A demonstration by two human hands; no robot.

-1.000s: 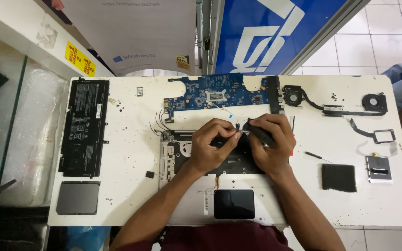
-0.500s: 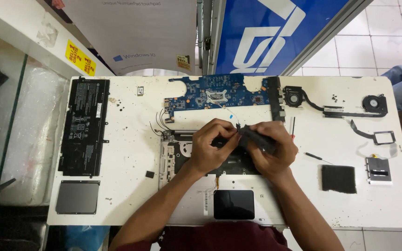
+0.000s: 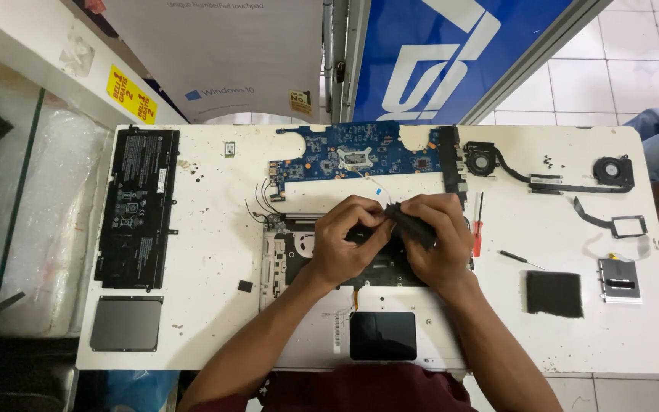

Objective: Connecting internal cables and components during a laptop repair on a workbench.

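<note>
Gripping black strip point(image 3: 412, 225) | left hand point(image 3: 345, 248), right hand point(image 3: 440, 244) both closed on it | above laptop chassis point(image 3: 306, 336) | motherboard point(image 3: 360, 156) far

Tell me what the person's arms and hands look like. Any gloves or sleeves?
No gloves: the left hand and the right hand are both bare, and I see no rings or watch. The forearms are bare as well, all the way down to the picture's edge. A dark red garment shows at the bottom, between the arms. All fingers look uncovered.
</note>
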